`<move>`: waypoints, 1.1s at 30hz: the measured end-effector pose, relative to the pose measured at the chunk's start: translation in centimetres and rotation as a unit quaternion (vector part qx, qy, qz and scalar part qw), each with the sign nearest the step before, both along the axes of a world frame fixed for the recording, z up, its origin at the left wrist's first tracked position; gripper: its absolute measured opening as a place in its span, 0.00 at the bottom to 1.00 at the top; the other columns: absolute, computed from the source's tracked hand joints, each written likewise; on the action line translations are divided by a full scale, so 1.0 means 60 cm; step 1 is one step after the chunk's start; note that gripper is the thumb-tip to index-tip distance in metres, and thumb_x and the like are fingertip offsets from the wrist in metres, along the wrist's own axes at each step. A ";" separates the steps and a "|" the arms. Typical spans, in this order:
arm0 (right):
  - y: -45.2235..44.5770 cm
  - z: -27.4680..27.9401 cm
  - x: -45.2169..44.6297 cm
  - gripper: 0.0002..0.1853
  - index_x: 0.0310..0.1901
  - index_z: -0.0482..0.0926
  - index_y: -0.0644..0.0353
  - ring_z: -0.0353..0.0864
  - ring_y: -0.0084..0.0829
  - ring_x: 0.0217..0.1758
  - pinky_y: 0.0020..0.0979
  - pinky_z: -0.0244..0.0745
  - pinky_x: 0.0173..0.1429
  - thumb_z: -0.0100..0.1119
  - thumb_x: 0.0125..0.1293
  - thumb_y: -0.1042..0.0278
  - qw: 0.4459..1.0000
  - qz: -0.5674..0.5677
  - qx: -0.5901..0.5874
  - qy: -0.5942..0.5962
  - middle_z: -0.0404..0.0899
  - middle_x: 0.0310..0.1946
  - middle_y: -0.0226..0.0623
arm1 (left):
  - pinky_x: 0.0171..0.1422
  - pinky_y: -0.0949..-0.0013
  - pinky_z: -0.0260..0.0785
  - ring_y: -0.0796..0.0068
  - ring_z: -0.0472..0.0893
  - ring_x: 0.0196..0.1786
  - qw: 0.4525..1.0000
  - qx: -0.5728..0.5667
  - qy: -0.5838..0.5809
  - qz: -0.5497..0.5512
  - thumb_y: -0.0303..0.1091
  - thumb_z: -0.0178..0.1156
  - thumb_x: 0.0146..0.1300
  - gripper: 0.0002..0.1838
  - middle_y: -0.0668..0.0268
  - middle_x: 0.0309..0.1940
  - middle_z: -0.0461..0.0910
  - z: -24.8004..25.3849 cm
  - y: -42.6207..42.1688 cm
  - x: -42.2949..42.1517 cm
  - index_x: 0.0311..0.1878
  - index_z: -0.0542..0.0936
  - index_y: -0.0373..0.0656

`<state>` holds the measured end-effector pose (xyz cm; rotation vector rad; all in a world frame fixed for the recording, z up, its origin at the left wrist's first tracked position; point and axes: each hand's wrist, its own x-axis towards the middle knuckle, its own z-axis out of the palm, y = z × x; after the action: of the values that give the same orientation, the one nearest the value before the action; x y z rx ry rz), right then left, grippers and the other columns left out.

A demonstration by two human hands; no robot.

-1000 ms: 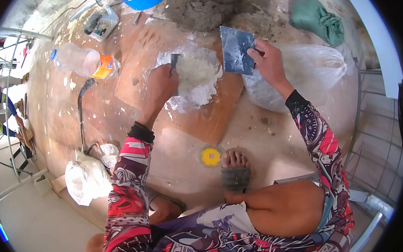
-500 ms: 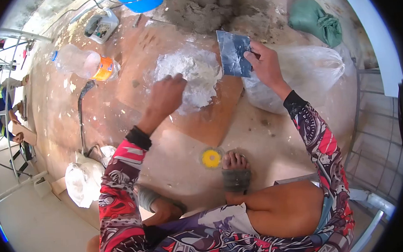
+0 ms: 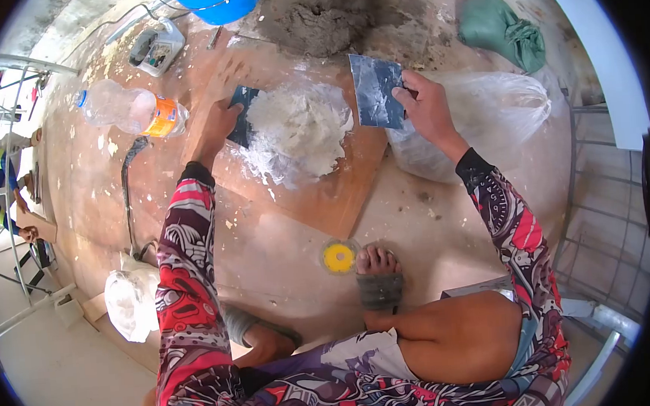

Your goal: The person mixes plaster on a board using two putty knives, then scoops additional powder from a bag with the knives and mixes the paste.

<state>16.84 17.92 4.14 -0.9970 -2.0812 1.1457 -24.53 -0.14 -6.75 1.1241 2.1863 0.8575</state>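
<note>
A heap of white powder lies on a brown board on the floor in front of me. At the heap's left edge, my left hand is closed on a dark blue scraper, its blade against the powder. On the other side, my right hand grips a wider dark blue putty scraper smeared with white. This one is held up, apart from the heap, with its flat face towards me.
A plastic bottle lies left, below a cut-open container and blue bucket. Grey mortar is beyond the board. A clear bag and green sack lie right. A yellow disc is near my foot. Another person is far left.
My left hand has moved left from over the powder to its edge, and the scraper in it now shows. The right hand and its scraper stay almost in place.
</note>
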 end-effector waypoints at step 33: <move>-0.004 -0.002 0.004 0.10 0.37 0.69 0.68 0.61 0.23 0.27 0.33 0.67 0.33 0.62 0.67 0.75 0.999 0.021 -0.043 -0.017 0.65 0.22 0.40 | 0.47 0.65 0.73 0.73 0.82 0.39 0.999 -0.033 0.001 -0.014 0.43 0.61 0.70 0.19 0.66 0.38 0.86 0.005 0.004 -0.075 0.53 0.85 0.37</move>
<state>17.10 17.66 4.01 -1.0242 -2.1032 1.2578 -29.06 0.09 -6.47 1.1210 2.1789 0.7682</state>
